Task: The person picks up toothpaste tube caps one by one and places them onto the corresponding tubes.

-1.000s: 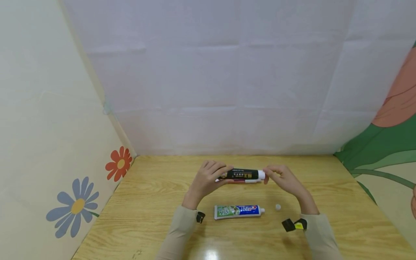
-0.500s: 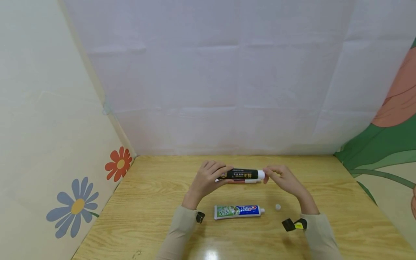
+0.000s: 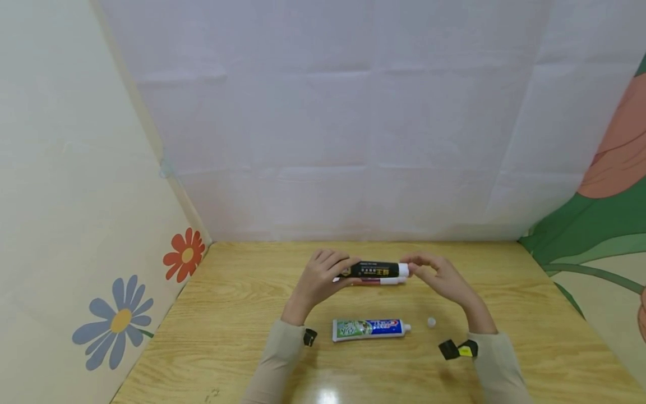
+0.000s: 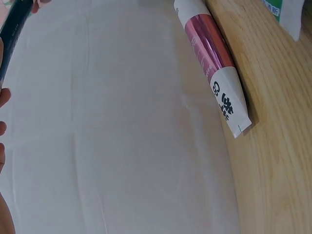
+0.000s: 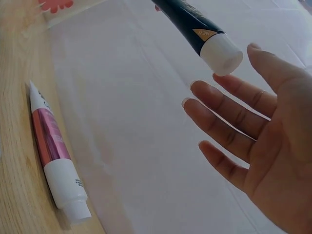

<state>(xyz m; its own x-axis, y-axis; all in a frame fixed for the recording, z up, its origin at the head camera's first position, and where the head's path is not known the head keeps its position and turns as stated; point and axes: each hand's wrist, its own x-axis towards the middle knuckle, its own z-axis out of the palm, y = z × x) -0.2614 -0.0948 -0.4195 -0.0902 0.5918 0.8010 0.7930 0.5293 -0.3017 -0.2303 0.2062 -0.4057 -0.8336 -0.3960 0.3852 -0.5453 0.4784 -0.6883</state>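
My left hand (image 3: 322,280) grips a black toothpaste tube (image 3: 377,270) by its tail end, holding it level above the table. The tube's white cap (image 5: 222,54) points right. At that cap, my right hand (image 3: 440,275) has its thumb and fingers spread about it. In the right wrist view the right hand's fingers (image 5: 229,109) are loosely extended, and the thumb stands apart from the cap. Beneath the black tube, a pink and white toothpaste tube (image 4: 209,46) lies on the table. Closer to me is a blue and green toothpaste tube (image 3: 370,329) with its nozzle bare.
A small white cap (image 3: 431,322) lies on the wooden table (image 3: 242,348), right of the blue and green tube. White sheeting (image 3: 323,140) hangs behind the table's back edge. Walls with painted flowers (image 3: 120,321) stand at both sides.
My right hand's fingers have shifted slightly left around the white cap, and the black tube has moved a little left. The tubes on the table stay put.
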